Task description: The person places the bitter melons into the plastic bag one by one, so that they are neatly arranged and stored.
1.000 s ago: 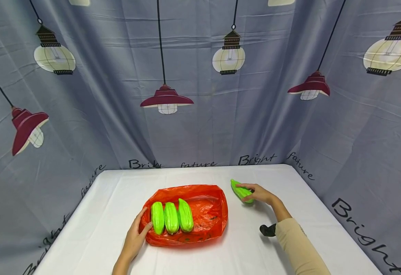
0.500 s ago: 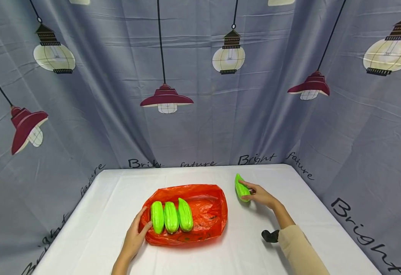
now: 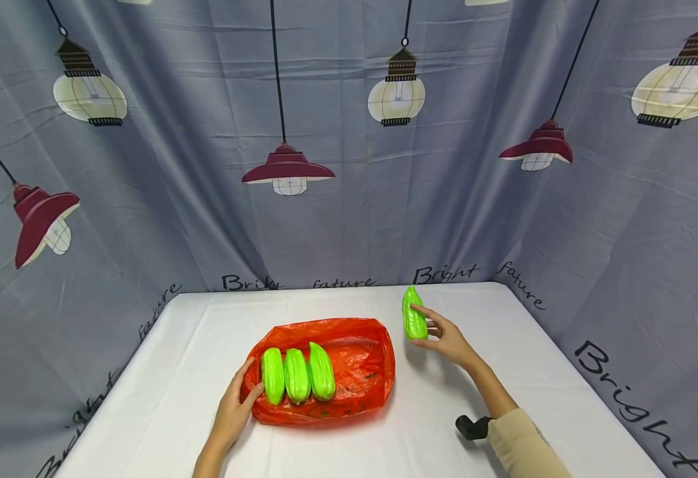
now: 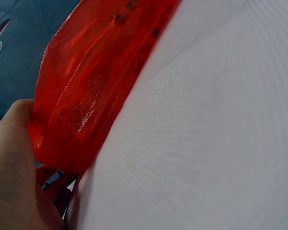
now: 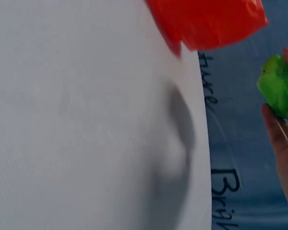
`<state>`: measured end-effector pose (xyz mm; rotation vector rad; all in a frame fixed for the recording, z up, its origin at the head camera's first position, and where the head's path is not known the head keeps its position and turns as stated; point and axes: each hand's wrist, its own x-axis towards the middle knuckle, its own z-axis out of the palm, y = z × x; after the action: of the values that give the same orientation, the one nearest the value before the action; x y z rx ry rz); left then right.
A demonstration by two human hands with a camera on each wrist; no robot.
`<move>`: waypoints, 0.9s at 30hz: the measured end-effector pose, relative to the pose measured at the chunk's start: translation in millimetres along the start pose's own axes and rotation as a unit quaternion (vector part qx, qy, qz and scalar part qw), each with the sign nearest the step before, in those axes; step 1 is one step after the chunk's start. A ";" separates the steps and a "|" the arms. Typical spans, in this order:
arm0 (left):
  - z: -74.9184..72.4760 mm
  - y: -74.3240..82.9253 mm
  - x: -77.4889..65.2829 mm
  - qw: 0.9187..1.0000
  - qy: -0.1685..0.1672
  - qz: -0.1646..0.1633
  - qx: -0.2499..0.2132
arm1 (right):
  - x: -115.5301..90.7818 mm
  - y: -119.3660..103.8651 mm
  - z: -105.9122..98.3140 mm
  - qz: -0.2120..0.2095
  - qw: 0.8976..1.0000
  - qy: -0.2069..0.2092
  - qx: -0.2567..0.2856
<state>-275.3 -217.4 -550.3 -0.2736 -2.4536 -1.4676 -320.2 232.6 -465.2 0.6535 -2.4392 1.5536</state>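
An opened red plastic bag (image 3: pixel 357 362) lies on the white table, its rim spread wide. Three bright green, ridged, elongated vegetables (image 3: pixel 297 377) lie side by side in its left half. My left hand (image 3: pixel 230 408) holds the bag's left rim between thumb and fingers; in the left wrist view the red film (image 4: pixel 86 105) passes between them. To the right of the bag, my right hand (image 3: pixel 451 344) grips a fourth such green vegetable (image 3: pixel 412 317) by its side, thumb below and fingers above. It is raised off the table, and the right wrist view shows its blunt end (image 5: pixel 277 88).
The white tabletop (image 3: pixel 325 458) reaches back to a grey-blue curtain (image 3: pixel 337 232) printed with lamps and lettering. A black device (image 3: pixel 473 427) sticks out at the right wrist, beside a beige sleeve (image 3: pixel 524 441).
My right hand has lifted the green vegetable from the table, tipping it more upright and moving it slightly away from me. The left hand and the bag have stayed in place.
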 end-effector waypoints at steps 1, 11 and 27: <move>0.4 -0.1 0.5 1.000 0.000 0.000 -0.001 | -1.0 -4.7 2.1 -0.008 1.000 0.008 0.001; -0.3 1.5 0.9 1.000 -0.002 0.006 0.000 | -2.5 -43.7 24.0 -0.077 0.996 0.040 0.029; -1.0 1.5 0.2 1.000 -0.003 0.001 0.001 | -4.8 -80.9 58.4 -0.112 0.993 0.027 0.003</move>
<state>-274.9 -217.5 -548.6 -0.2795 -2.4590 -1.4666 -274.4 152.7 -426.6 0.8426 -2.2346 1.4707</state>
